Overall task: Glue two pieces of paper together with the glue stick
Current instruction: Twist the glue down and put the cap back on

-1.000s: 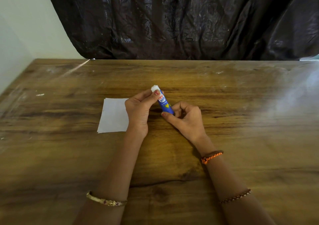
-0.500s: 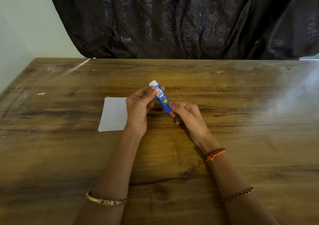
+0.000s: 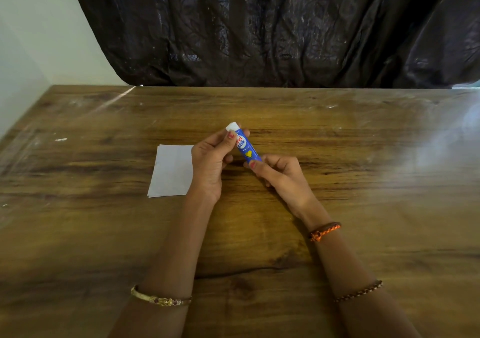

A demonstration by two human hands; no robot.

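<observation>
Evidently the small blue plastic glue stick with a white end point(image 3: 246, 147) is held up off the wooden bench point(image 3: 337, 182) near its middle, tilted with the white end pointing toward the far edge, so both hands can work it. The left hand point(image 3: 210, 163) pinches its upper part between thumb and fingers, just below the white end, which looks like a hold meant to pull a cap or steady the tube. The right hand point(image 3: 280, 176) curls its fingers round the lower end, probably to twist or brace it. Just beside the left hand, toward the bench's left edge, the white square paper sheets point(image 3: 171, 171) lie flat in a stack, waiting within easy reach; how many sheets cannot be told.
</observation>
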